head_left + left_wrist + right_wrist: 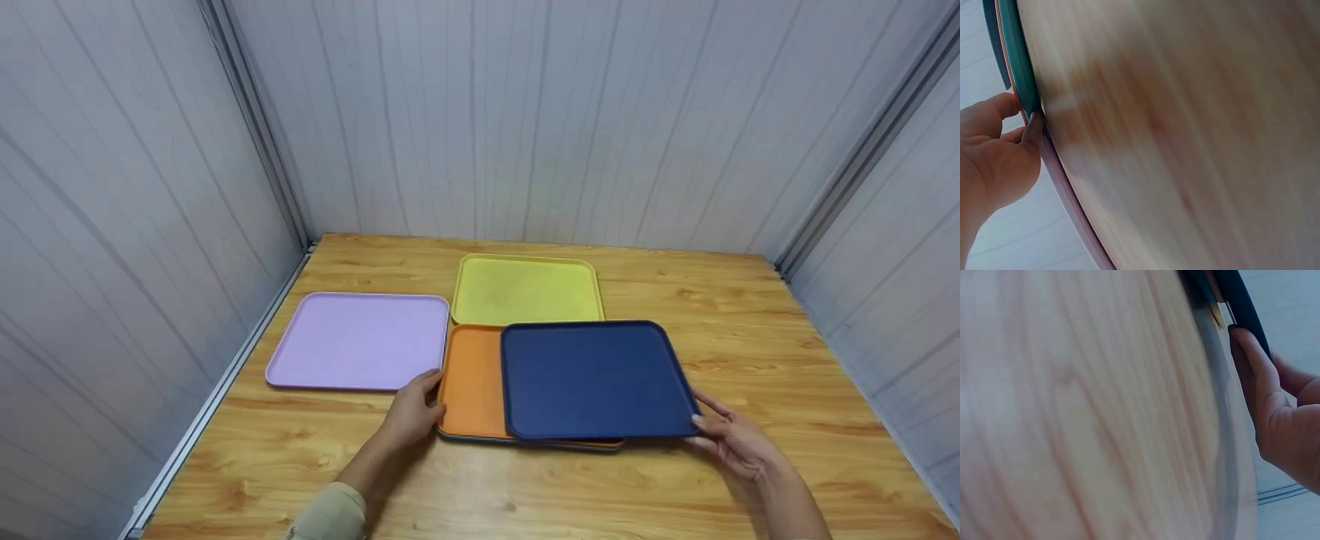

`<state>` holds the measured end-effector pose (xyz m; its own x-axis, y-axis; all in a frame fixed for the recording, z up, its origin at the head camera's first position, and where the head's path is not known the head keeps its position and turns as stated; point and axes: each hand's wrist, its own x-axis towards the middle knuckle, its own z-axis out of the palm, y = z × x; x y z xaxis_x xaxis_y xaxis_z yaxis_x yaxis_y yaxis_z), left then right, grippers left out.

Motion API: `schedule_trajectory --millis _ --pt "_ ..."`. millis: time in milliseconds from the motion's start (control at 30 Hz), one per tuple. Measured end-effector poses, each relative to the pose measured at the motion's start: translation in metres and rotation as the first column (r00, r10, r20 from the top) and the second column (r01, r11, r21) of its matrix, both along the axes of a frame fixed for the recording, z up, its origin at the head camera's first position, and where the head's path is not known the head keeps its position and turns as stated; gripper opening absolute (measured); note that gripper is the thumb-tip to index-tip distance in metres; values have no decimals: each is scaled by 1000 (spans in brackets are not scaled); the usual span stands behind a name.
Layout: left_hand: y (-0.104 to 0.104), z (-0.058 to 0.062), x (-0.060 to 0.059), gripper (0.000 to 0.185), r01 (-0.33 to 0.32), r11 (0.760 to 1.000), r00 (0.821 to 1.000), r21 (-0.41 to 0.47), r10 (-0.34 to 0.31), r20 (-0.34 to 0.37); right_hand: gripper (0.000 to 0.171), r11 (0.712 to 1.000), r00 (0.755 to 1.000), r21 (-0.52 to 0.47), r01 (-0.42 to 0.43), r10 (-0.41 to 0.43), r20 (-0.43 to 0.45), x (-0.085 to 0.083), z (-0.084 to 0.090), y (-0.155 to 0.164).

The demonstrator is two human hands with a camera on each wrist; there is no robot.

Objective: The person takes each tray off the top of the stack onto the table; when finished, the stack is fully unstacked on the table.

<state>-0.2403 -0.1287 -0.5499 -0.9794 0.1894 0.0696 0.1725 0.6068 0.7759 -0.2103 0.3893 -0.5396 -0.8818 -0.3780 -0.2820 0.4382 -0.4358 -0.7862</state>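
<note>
In the head view, my right hand (739, 446) grips the front right corner of a dark blue tray (596, 379), thumb at the rim and fingers beneath. This tray overlaps the right part of an orange tray (472, 382), and its right end is raised off the table. Under the orange tray lies a green tray (1018, 56), its edge showing in the left wrist view. My left hand (412, 409) holds the left edge of these stacked trays, fingertips at their rims. The right wrist view shows my fingers (1252, 349) under the dark blue tray's edge.
A lilac tray (360, 341) lies flat on the left of the wooden table (750, 330), close to my left hand. Behind the stack is a yellow tray (529, 289). Pale panelled walls (495, 120) enclose the table at the back and both sides.
</note>
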Motion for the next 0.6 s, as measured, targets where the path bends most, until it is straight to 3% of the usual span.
schedule_trajectory --millis 233,600 --pt "0 -1 1 55 -1 1000 1000 12 1 -6 44 993 993 29 110 -111 41 4 1 7" --pt "0 -1 1 54 -9 1000 1000 -7 9 -22 41 953 945 6 304 -302 122 0 -1 23"
